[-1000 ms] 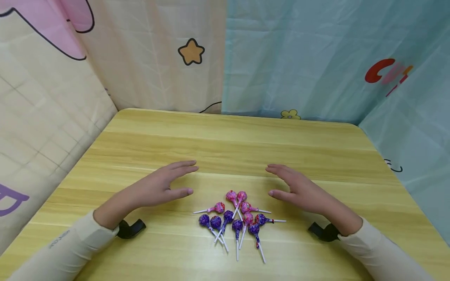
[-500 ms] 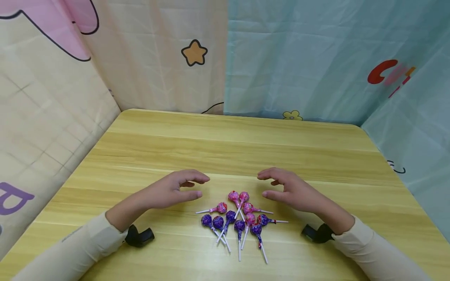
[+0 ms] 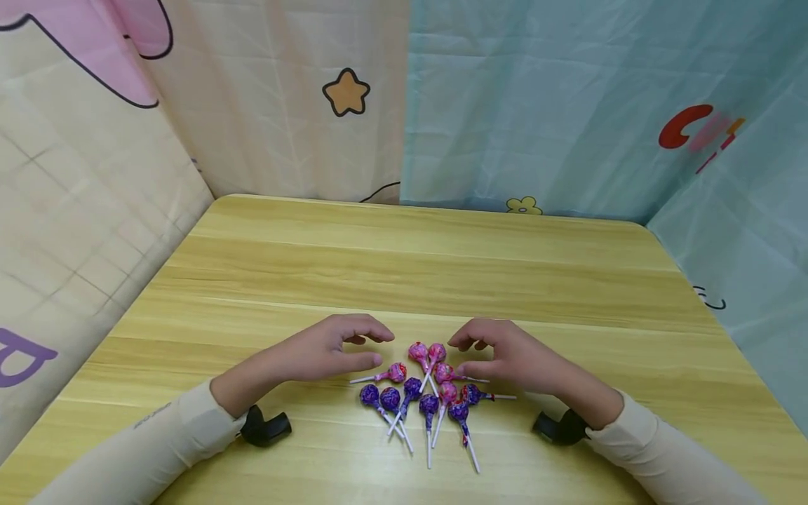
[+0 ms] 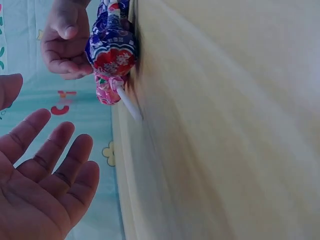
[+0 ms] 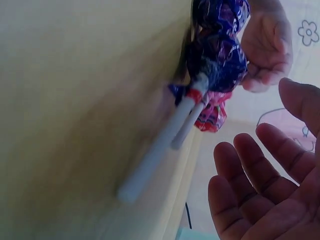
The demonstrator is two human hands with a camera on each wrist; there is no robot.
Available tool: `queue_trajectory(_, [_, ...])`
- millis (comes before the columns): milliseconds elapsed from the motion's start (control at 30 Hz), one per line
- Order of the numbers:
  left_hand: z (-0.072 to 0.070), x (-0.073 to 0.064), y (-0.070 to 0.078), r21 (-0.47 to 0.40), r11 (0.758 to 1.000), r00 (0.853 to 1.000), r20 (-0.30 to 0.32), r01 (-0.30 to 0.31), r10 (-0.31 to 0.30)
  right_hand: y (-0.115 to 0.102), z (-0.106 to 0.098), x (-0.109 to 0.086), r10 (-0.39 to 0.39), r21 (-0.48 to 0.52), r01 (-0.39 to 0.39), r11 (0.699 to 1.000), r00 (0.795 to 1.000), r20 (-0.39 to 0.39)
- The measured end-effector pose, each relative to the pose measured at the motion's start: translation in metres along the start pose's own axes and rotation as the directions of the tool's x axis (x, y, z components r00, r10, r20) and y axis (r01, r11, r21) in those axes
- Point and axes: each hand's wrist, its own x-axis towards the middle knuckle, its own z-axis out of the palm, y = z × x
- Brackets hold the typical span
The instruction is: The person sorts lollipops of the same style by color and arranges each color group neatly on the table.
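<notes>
Several wrapped lollipops with white sticks lie in a loose cluster on the wooden table (image 3: 404,259). Pink ones, such as one pink lollipop (image 3: 417,352), are mostly toward the back; purple ones, such as one purple lollipop (image 3: 369,395), are mostly in front, sticks pointing toward the wearer. To the left of the cluster is my left hand (image 3: 334,348), fingers gently bent, holding nothing. My right hand (image 3: 517,354) faces it from the other side, thumb overlapping a pink lollipop in the head view. Both wrist views show loosely spread fingers: left hand (image 4: 50,185), right hand (image 5: 270,195).
A black wrist camera (image 3: 265,426) sits under the left wrist, another black camera (image 3: 562,426) under the right. Behind the table's far edge hangs a printed curtain (image 3: 284,126), cream on the left and blue on the right.
Both hands have moved inward and nearer the lollipops, closing the distance between them. Their fingers are more bent than a second ago. The lollipops keep their arrangement.
</notes>
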Motion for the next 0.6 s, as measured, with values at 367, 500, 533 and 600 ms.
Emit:
queue_trajectory(367, [0.001, 0.005, 0.005, 0.007, 1.000, 1.000, 0.011, 0.006, -0.006, -0.009, 0.008, 0.005, -0.019, -0.076, 0.021, 0.997, 0.999, 0.039])
queue_trajectory(500, [0.005, 0.007, 0.004, 0.040, 0.999, 1.000, 0.019, 0.014, -0.015, -0.009, 0.010, 0.006, -0.024, -0.075, 0.028, 0.997, 0.998, 0.057])
queue_trajectory(533, [0.005, 0.007, 0.004, 0.051, 0.999, 1.000, 0.022, 0.015, -0.016, -0.009, 0.011, 0.006, -0.026, -0.070, 0.031, 0.997, 0.998, 0.061])
queue_trajectory(600, [0.006, 0.007, 0.004, 0.075, 0.997, 0.999, 0.025, 0.019, -0.021, -0.008, 0.012, 0.006, -0.036, -0.057, 0.041, 0.998, 0.997, 0.074])
